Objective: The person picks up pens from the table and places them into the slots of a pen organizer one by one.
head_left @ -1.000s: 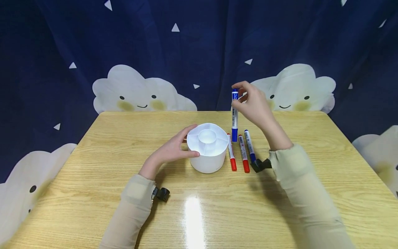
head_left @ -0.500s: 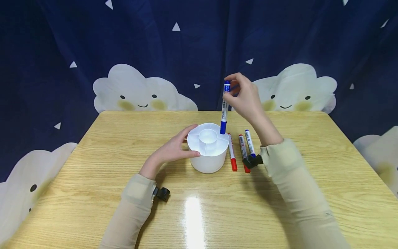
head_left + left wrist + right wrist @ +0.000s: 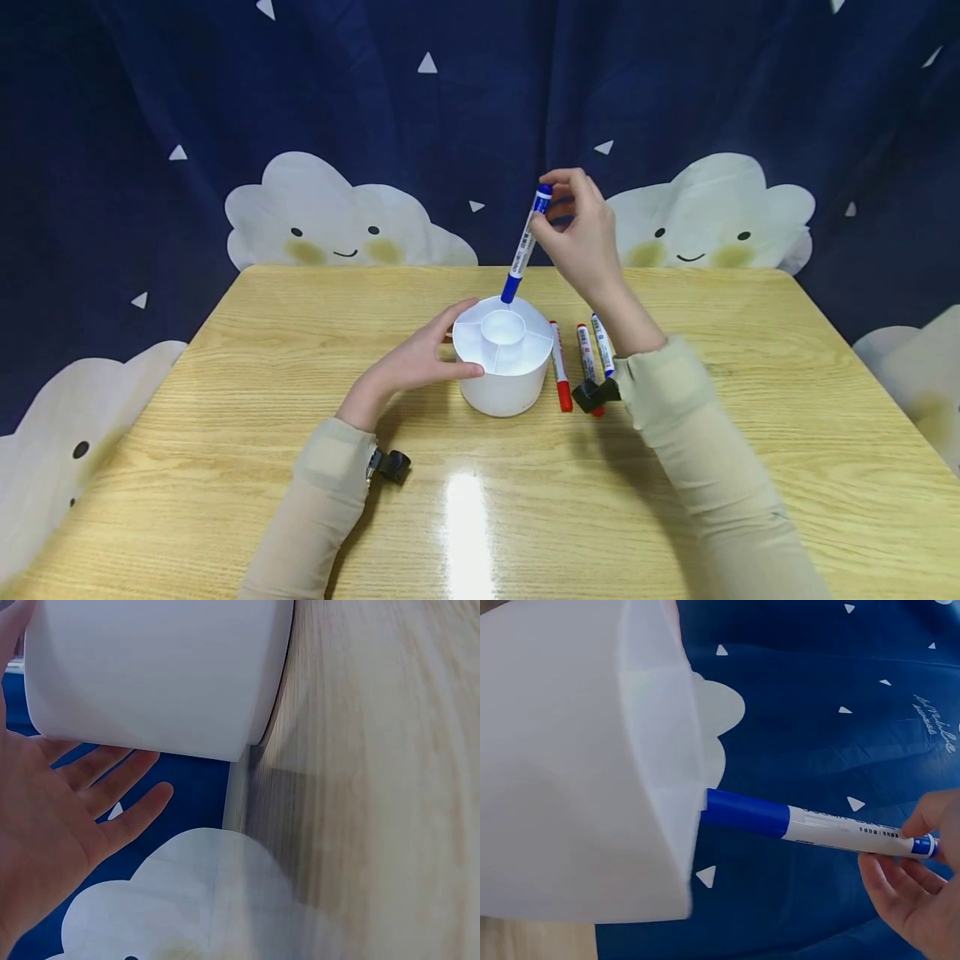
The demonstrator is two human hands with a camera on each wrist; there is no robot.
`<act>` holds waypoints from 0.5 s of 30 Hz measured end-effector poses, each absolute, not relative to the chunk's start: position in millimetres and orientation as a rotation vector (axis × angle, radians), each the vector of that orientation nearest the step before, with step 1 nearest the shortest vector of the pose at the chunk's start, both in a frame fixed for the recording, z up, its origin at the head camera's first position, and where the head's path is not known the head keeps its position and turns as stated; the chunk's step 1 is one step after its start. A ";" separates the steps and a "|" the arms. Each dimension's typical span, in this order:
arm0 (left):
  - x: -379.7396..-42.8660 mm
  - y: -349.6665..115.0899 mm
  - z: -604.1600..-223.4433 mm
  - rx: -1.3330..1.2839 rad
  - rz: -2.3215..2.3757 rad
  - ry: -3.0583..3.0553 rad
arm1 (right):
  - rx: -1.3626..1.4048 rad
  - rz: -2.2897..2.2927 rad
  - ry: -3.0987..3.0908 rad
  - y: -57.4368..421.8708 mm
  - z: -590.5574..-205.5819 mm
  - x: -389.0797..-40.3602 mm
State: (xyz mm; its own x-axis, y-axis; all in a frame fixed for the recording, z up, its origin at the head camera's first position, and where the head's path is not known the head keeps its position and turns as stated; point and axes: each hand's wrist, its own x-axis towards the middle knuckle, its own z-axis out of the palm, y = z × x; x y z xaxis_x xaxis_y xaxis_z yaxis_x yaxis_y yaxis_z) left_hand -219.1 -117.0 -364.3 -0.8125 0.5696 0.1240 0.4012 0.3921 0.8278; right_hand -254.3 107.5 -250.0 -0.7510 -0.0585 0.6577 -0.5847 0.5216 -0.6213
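A white round organizer (image 3: 504, 394) with a central cup and divided compartments stands upright on the table. My left hand (image 3: 414, 360) spans its left side, thumb lying across the front rim and fingers toward the back; in the left wrist view those fingers (image 3: 135, 814) are extended and spread beside the wall. Above the organizer's back rim, my right hand (image 3: 587, 237) pinches a blue-capped whiteboard marker (image 3: 524, 243) near its top end. The marker tilts, its blue cap (image 3: 746, 814) lower left, overlapping the organizer's rim in the right wrist view.
Right of the organizer lie two red-capped markers, one close by (image 3: 561, 379) and another (image 3: 586, 348) partly behind a black wrist camera (image 3: 595, 395). Another blue marker (image 3: 602, 346) lies beside them. A dark blue cloud-print curtain (image 3: 495, 108) hangs behind the wooden table (image 3: 315, 317).
My right hand has carried the blue marker left and upward, from over the loose markers to the organizer's back rim, and the marker has tilted. My left hand stays in place.
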 end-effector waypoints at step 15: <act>-217.8 -116.6 -363.3 0.852 1.376 2.459 | 0.563 1.272 -2.265 102.0 -269.0 -252.6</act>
State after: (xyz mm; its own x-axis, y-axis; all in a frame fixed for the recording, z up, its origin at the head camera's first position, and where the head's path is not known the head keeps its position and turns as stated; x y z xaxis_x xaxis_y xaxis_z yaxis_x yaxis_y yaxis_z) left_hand -217.8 -116.6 -363.3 -0.8148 0.5704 0.1038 0.3868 0.4014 0.8303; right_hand -252.6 102.0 -269.0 -0.8006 -0.1177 0.5875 -0.5630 0.4835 -0.6703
